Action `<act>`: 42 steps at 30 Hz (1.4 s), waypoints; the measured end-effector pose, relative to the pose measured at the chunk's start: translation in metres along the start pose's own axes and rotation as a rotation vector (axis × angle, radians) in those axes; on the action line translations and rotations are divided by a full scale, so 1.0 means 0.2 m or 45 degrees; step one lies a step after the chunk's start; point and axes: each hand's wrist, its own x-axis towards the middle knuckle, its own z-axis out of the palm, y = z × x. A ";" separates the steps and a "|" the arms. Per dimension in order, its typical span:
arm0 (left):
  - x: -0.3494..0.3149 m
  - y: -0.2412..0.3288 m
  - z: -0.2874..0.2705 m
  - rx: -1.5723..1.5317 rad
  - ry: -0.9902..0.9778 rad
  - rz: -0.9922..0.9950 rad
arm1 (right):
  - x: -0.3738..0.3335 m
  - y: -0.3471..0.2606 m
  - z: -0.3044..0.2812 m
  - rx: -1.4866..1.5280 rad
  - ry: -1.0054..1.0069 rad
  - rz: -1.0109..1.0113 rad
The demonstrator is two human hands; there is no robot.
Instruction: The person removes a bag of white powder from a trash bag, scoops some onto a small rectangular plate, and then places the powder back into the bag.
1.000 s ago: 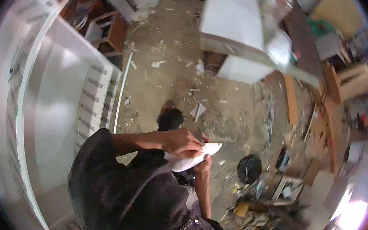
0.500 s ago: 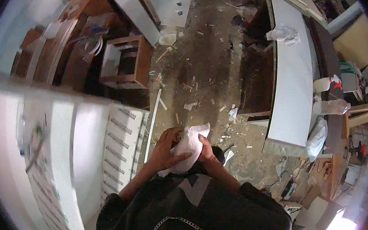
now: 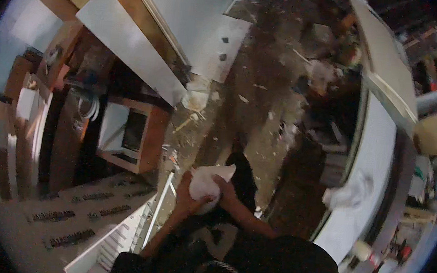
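In front of my body I hold a white cloth (image 3: 205,181), bunched and folded, with one corner sticking up toward the far right. My left hand (image 3: 186,198) grips its left and near side, the thumb lying across the cloth. My right hand (image 3: 225,192) is closed on the right edge, thumb on top. Whatever the folds may cover is hidden. Both hands are off the benches, above the floor.
A white-topped bench (image 3: 361,170) runs along the right, bearing a crumpled white cloth (image 3: 351,194). At left are a small open wooden cabinet (image 3: 150,141), a leaning white board (image 3: 128,40) and a thin white strip (image 3: 159,209). Scraps litter the floor (image 3: 246,113).
The view has shifted forward and turned; the bench and its crumpled cloth now lie nearer. One dark-clothed leg shows ahead of my hands. Both hands still hold the white cloth.
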 end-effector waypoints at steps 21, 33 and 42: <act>4.06 0.81 0.36 -0.233 0.624 -0.235 | 3.29 -3.12 0.21 -1.072 -0.507 -0.263; 5.97 -0.64 1.02 -0.778 0.922 -0.196 | 5.82 -3.07 -0.71 -2.319 -1.867 -0.164; 6.55 -1.43 1.17 -1.141 1.358 0.028 | 6.61 -2.50 -0.83 -2.540 -2.349 0.034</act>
